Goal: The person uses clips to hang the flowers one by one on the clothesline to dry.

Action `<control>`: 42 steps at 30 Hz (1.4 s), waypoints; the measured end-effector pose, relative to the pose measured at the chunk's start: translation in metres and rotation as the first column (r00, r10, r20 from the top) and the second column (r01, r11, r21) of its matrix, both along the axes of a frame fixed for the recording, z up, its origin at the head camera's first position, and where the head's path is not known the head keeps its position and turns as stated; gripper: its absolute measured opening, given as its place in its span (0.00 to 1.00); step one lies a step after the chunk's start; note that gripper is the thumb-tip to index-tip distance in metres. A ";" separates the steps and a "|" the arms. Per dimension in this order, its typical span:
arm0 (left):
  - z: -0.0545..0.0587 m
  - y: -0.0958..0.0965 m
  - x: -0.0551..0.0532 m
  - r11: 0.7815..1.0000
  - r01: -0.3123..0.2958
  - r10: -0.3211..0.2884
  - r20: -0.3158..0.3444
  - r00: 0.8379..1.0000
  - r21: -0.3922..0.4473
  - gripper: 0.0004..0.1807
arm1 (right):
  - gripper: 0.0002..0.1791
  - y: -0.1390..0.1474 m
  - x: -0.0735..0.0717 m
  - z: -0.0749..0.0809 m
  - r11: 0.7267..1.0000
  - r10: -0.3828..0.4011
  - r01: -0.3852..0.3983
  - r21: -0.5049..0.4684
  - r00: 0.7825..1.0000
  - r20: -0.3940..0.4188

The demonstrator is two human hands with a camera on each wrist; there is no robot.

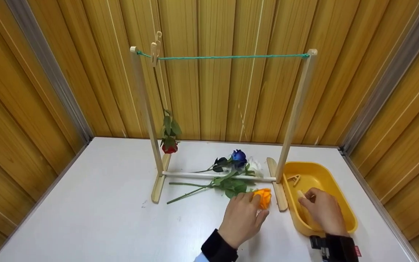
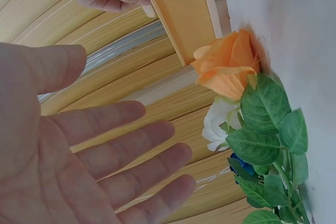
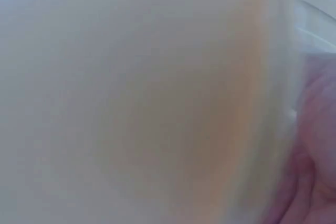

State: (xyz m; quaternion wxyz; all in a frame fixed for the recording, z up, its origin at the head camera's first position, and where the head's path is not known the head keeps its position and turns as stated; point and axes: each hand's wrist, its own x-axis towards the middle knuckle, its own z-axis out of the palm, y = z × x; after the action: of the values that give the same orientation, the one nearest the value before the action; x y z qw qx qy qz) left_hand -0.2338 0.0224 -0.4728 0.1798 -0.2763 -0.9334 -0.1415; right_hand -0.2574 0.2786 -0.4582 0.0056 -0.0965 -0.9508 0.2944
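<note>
My left hand [image 1: 241, 217] is beside the orange rose [image 1: 264, 198], palm toward it and fingers spread, as the left wrist view shows. Over the yellow tub [image 1: 340, 196], my right hand [image 1: 324, 211] pinches a wooden clothespin [image 1: 301, 194] between thumb and fingers. Another clothespin [image 1: 295, 179] lies in the tub. Behind the orange rose, a blue rose [image 1: 238, 157] and a white rose [image 2: 218, 124] lie on the table. The right wrist view is mostly blurred, with part of my right hand [image 3: 320, 145] at its edge.
A wooden frame with two posts [image 1: 296, 120] carries a green cord [image 1: 231, 57]. At its left end a clothespin [image 1: 154, 54] holds a red rose [image 1: 170, 146] head down. A white crossbar [image 1: 189, 175] runs low between the posts. Wood-patterned walls [image 1: 213, 98] enclose the white table [image 1: 96, 203].
</note>
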 end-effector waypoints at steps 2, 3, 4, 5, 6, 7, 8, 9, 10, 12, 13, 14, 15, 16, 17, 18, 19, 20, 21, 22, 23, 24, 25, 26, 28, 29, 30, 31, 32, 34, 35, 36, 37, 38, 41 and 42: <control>0.001 -0.003 0.000 1.000 0.007 -0.007 -0.012 1.000 0.016 0.22 | 0.11 -0.006 0.002 0.002 0.999 0.027 -0.028 -0.015 0.998 -0.059; 0.001 -0.005 0.000 1.000 0.011 -0.010 -0.019 1.000 0.025 0.22 | 0.10 -0.010 0.003 0.003 0.999 0.040 -0.042 -0.021 0.994 -0.097; 0.001 -0.006 0.001 0.999 0.015 -0.014 -0.025 1.000 0.037 0.22 | 0.09 -0.015 0.004 0.005 0.998 0.053 -0.057 -0.025 0.990 -0.135; 0.001 -0.008 0.001 0.999 0.019 -0.018 -0.029 0.999 0.049 0.22 | 0.08 -0.020 0.005 0.006 0.997 0.066 -0.072 -0.026 0.982 -0.175; 0.002 -0.010 0.001 0.998 0.023 -0.021 -0.032 0.999 0.060 0.22 | 0.07 -0.025 0.006 0.006 0.996 0.078 -0.087 -0.030 0.972 -0.220; 0.002 -0.012 0.001 0.997 0.025 -0.023 -0.031 0.999 0.072 0.22 | 0.06 -0.031 0.007 0.007 0.994 0.088 -0.102 -0.038 0.960 -0.264; 0.003 -0.014 0.001 0.996 0.028 -0.025 -0.028 0.999 0.083 0.22 | 0.06 -0.036 0.008 0.007 0.992 0.099 -0.120 -0.048 0.946 -0.308; 0.003 -0.016 0.001 0.995 0.031 -0.029 -0.024 0.999 0.097 0.22 | 0.05 -0.043 0.009 0.007 0.989 0.108 -0.138 -0.062 0.931 -0.349; 0.004 -0.018 0.001 0.993 0.034 -0.033 -0.019 0.999 0.113 0.22 | 0.05 -0.049 0.009 0.006 0.983 0.116 -0.160 -0.085 0.917 -0.382; 0.005 -0.022 0.001 0.989 0.039 -0.039 -0.004 0.999 0.143 0.23 | 0.04 -0.060 0.010 0.005 0.964 0.134 -0.218 -0.152 0.892 -0.431; 0.006 -0.023 0.001 0.986 0.043 -0.044 0.005 0.999 0.161 0.23 | 0.05 -0.066 0.010 0.005 0.953 0.140 -0.242 -0.181 0.885 -0.445; 0.006 -0.024 0.000 0.982 0.050 -0.053 0.010 0.999 0.182 0.23 | 0.05 -0.070 0.010 0.004 0.941 0.146 -0.266 -0.210 0.878 -0.456; 0.006 -0.025 -0.001 0.977 0.059 -0.063 0.014 0.998 0.204 0.23 | 0.05 -0.075 0.010 0.004 0.929 0.152 -0.285 -0.236 0.874 -0.461; 0.006 -0.026 -0.001 0.972 0.068 -0.073 0.014 0.997 0.224 0.23 | 0.05 -0.079 0.010 0.003 0.918 0.159 -0.303 -0.257 0.873 -0.462; 0.006 -0.027 -0.002 0.968 0.075 -0.081 0.014 0.997 0.240 0.23 | 0.05 -0.083 0.011 0.003 0.908 0.167 -0.318 -0.273 0.872 -0.461; 0.006 -0.027 -0.003 0.963 0.085 -0.091 0.012 0.996 0.257 0.23 | 0.05 -0.087 0.011 0.003 0.900 0.177 -0.332 -0.283 0.870 -0.461; 0.005 -0.028 -0.003 0.958 0.093 -0.099 0.010 0.995 0.270 0.23 | 0.06 -0.090 0.012 0.002 0.892 0.192 -0.351 -0.284 0.864 -0.466; 0.005 -0.028 -0.004 0.954 0.102 -0.108 0.004 0.994 0.282 0.24 | 0.06 -0.093 0.012 0.002 0.880 0.208 -0.373 -0.294 0.859 -0.467; 0.004 -0.029 -0.004 0.951 0.107 -0.112 0.000 0.994 0.291 0.24 | 0.06 -0.095 0.013 0.002 0.867 0.227 -0.396 -0.301 0.853 -0.470; 0.004 -0.029 -0.004 0.948 0.113 -0.116 -0.007 0.993 0.298 0.25 | 0.07 -0.097 0.014 0.002 0.851 0.251 -0.426 -0.307 0.843 -0.476; 0.003 -0.029 -0.005 0.944 0.119 -0.122 -0.012 0.993 0.307 0.27 | 0.08 -0.099 0.015 0.002 0.832 0.270 -0.453 -0.321 0.835 -0.480; 0.002 -0.029 -0.005 0.939 0.130 -0.130 -0.020 0.991 0.320 0.28 | 0.09 -0.100 0.016 0.002 0.813 0.286 -0.477 -0.333 0.827 -0.485; 0.001 -0.029 -0.006 0.935 0.137 -0.135 -0.030 0.990 0.328 0.29 | 0.09 -0.102 0.017 0.002 0.794 0.298 -0.498 -0.348 0.818 -0.492; 0.001 -0.029 -0.006 0.929 0.147 -0.142 -0.041 0.989 0.340 0.30 | 0.10 -0.103 0.017 0.003 0.775 0.307 -0.516 -0.366 0.812 -0.496; 0.000 -0.028 -0.007 0.918 0.166 -0.154 -0.063 0.986 0.361 0.32 | 0.12 -0.105 0.019 0.003 0.736 0.322 -0.548 -0.398 0.800 -0.506; 0.000 -0.028 -0.007 0.912 0.174 -0.160 -0.069 0.985 0.372 0.33 | 0.13 -0.106 0.019 0.004 0.722 0.320 -0.552 -0.417 0.800 -0.507; 0.000 -0.027 -0.007 0.908 0.179 -0.164 -0.071 0.984 0.380 0.33 | 0.13 -0.106 0.020 0.004 0.710 0.320 -0.558 -0.428 0.798 -0.510; 0.000 -0.027 -0.007 0.906 0.179 -0.164 -0.071 0.984 0.384 0.33 | 0.14 -0.107 0.020 0.004 0.700 0.323 -0.566 -0.436 0.796 -0.512; 0.000 -0.027 -0.007 0.904 0.178 -0.165 -0.068 0.984 0.389 0.32 | 0.14 -0.107 0.020 0.004 0.692 0.324 -0.571 -0.442 0.793 -0.516; 0.000 -0.026 -0.006 0.902 0.175 -0.165 -0.059 0.984 0.396 0.31 | 0.12 -0.108 0.020 0.004 0.689 0.319 -0.572 -0.445 0.790 -0.523; 0.001 -0.026 -0.006 0.900 0.175 -0.166 -0.058 0.984 0.398 0.30 | 0.11 -0.108 0.020 0.004 0.693 0.313 -0.570 -0.441 0.789 -0.529; 0.001 -0.026 -0.006 0.900 0.177 -0.167 -0.060 0.984 0.399 0.30 | 0.10 -0.108 0.020 0.004 0.697 0.305 -0.569 -0.437 0.786 -0.537; 0.002 -0.026 -0.006 0.899 0.178 -0.167 -0.063 0.984 0.400 0.29 | 0.09 -0.108 0.020 0.004 0.701 0.297 -0.566 -0.433 0.784 -0.545; 0.002 -0.027 -0.006 0.897 0.181 -0.168 -0.067 0.984 0.402 0.29 | 0.08 -0.108 0.020 0.005 0.707 0.285 -0.561 -0.431 0.784 -0.552; 0.003 -0.027 -0.006 0.891 0.190 -0.174 -0.077 0.982 0.412 0.28 | 0.08 -0.108 0.020 0.005 0.719 0.258 -0.546 -0.429 0.784 -0.565; 0.003 -0.028 -0.006 0.890 0.191 -0.174 -0.079 0.982 0.413 0.28 | 0.08 -0.108 0.020 0.005 0.721 0.251 -0.542 -0.432 0.785 -0.566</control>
State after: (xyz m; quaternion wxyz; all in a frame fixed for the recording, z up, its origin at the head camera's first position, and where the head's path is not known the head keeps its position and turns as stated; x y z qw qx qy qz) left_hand -0.2393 -0.0053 -0.4701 0.2395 -0.3204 -0.8475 -0.3490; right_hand -0.2370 0.1707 -0.4533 0.1406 0.1936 -0.7828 0.5744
